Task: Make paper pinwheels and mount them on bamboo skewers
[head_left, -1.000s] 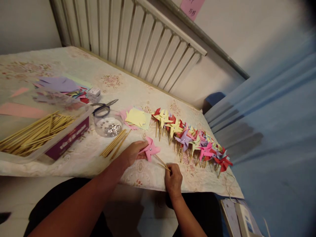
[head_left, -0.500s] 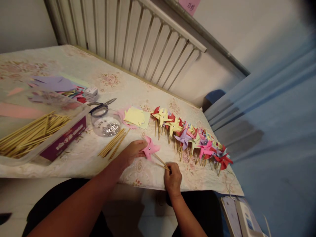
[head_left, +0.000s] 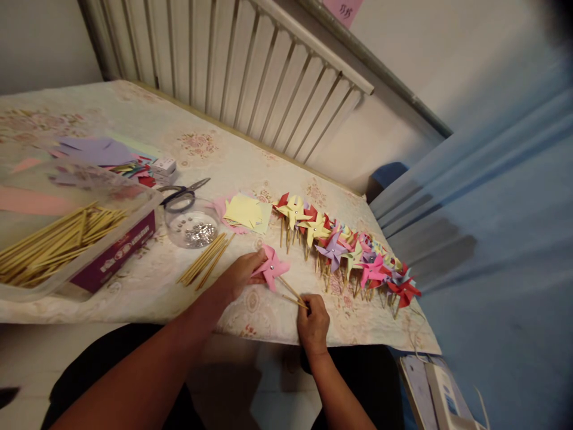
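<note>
A pink paper pinwheel (head_left: 273, 268) lies near the front edge of the table, a silver pin at its centre. My left hand (head_left: 242, 273) pinches its left side. My right hand (head_left: 312, 323) is closed on the lower end of thin wooden sticks (head_left: 292, 294) that run up under the pinwheel. To the right lies a row of several finished pinwheels (head_left: 349, 248) in red, yellow, purple and pink.
A small bundle of loose sticks (head_left: 205, 259) lies left of my left hand. Behind it are a clear dish of silver pins (head_left: 192, 229), scissors (head_left: 181, 193), yellow paper squares (head_left: 246, 211), and a plastic box of sticks (head_left: 54, 239). A radiator (head_left: 233, 71) stands behind the table.
None apart from a slight shift of the camera; both hands stay on the pink pinwheel and its stick.
</note>
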Available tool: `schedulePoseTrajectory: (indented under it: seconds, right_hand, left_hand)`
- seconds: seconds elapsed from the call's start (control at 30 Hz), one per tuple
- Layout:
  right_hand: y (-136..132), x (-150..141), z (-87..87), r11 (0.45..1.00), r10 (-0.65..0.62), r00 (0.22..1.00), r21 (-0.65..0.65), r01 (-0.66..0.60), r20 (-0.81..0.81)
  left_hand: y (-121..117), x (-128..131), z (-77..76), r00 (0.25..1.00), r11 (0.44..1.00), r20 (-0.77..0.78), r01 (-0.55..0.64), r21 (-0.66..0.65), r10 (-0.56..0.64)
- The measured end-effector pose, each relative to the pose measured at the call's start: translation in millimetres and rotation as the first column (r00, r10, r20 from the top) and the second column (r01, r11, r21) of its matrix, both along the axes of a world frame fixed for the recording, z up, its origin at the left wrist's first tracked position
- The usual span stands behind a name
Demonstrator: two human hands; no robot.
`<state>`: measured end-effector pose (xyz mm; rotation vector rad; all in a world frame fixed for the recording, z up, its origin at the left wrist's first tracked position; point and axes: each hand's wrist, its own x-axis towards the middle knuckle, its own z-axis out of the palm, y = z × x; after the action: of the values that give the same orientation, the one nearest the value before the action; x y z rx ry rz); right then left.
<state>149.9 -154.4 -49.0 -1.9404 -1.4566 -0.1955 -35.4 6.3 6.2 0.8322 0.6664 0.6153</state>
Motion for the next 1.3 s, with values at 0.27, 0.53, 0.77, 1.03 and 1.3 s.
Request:
schedulePoseTrajectory:
  seconds: [0.27, 0.53, 0.77, 1.03, 1.3]
  right_hand:
    - [5, 3, 5.1, 0.998, -0.064, 0.991, -0.002, 0.064, -0.115]
    - [15, 7, 6.0, 0.997, -0.075, 0.971, 0.005, 0.078, -0.226]
    - [18, 6, 7.9, 0.997, -0.081, 0.967, -0.019, 0.079, -0.241]
    - [17, 6, 5.8, 0.997, -0.081, 0.972, -0.015, 0.08, -0.222]
    - [17, 5, 7.1, 0.997, -0.077, 0.971, -0.033, 0.072, -0.226]
  left_hand:
    - [5, 8, -9.4, 0.993, 0.979, 0.115, 0.039, -0.199, -0.017]
    - [-4, 14, -2.6, 0.992, 0.989, 0.12, 0.044, -0.141, -0.027]
    - [-5, 22, 0.3, 0.993, 0.992, 0.111, 0.046, -0.115, -0.033]
    - [-3, 27, -10.2, 0.994, 0.993, 0.107, 0.045, -0.108, -0.034]
    - [-3, 30, -14.1, 0.995, 0.994, 0.102, 0.016, -0.104, -0.005]
